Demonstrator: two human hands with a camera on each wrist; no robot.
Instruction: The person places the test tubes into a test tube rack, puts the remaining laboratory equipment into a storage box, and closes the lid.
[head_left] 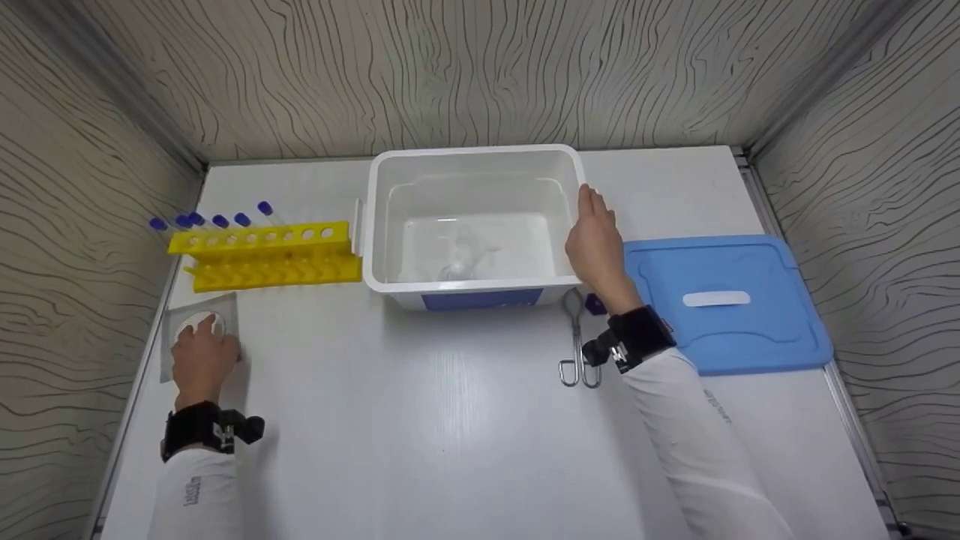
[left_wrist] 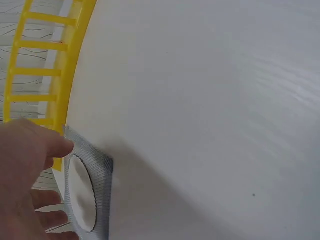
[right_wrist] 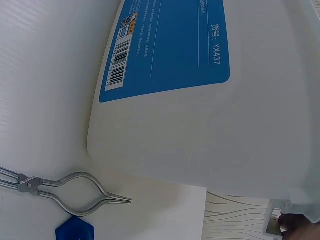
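The left hand (head_left: 201, 357) lies on a square wire mesh (head_left: 196, 330) with a white round centre, at the left edge of the white table (head_left: 450, 420); its fingers (left_wrist: 47, 146) are spread and nearly straight over the mesh (left_wrist: 95, 190), touching it, not curled round it. Just behind the mesh stands a yellow rack (head_left: 266, 255), with 6 blue-capped tubes (head_left: 217, 219) leaning out of its far side. The right hand (head_left: 596, 244) rests against the right wall of a white tub (head_left: 474, 225) in the middle of the table, fingers straight and together along the rim; whether the thumb hooks over the edge cannot be told. Something clear and glassy lies in the tub's bottom, too faint to name. The tub's near wall carries a blue label (right_wrist: 170, 45). Metal tongs (head_left: 576, 341) lie on the table just beside the right wrist, their tips (right_wrist: 112, 200) close to the tub's corner, next to a small blue piece (right_wrist: 75, 231). A blue lid (head_left: 724, 300) with a white handle lies flat to the right of the tub.
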